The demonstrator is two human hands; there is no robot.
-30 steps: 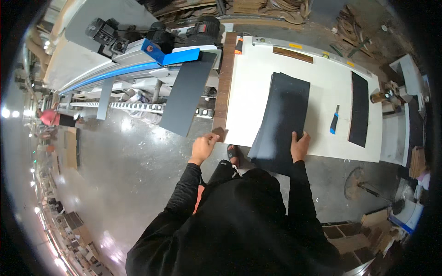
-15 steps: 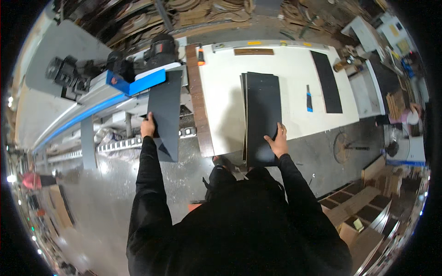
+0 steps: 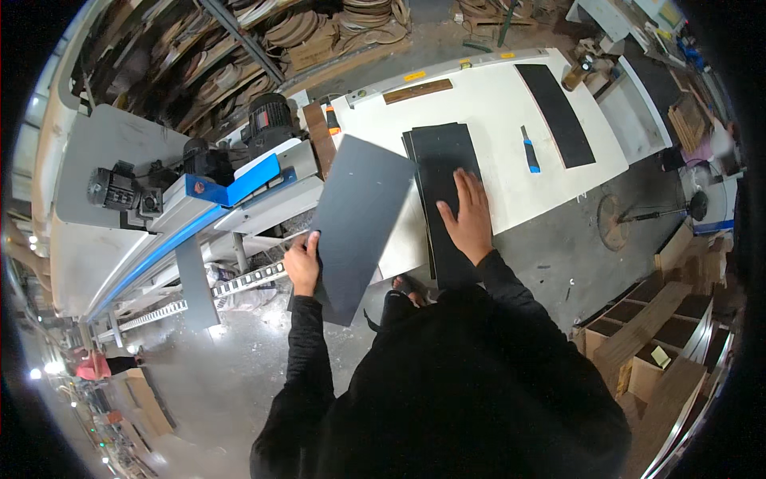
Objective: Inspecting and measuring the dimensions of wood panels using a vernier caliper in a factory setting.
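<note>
My left hand (image 3: 302,263) grips a dark grey rectangular panel (image 3: 363,215) by its left edge, thumb on top. The panel is held at a slant, its right corner close to a stack of similar dark panels (image 3: 440,156). That stack lies on a white-topped table (image 3: 511,203). My right hand (image 3: 468,214) lies over the stack with its fingers stretched out; it grips nothing. Right of the stack lies a blue-handled knife (image 3: 531,153), and beyond it another dark panel (image 3: 556,116).
On the left stands a machine with black motors (image 3: 267,124) and a blue guard (image 3: 254,177). An orange-handled tool (image 3: 332,120), a brown strip (image 3: 417,91) and a long metal bar (image 3: 367,95) lie toward the table's far side. A round-based fan (image 3: 616,222) and brown boards (image 3: 646,327) are at right.
My left hand has brought its panel from beside the machine rightward toward the stack, turning it to a slant. My right hand has moved farther up the stack, fingers extended.
</note>
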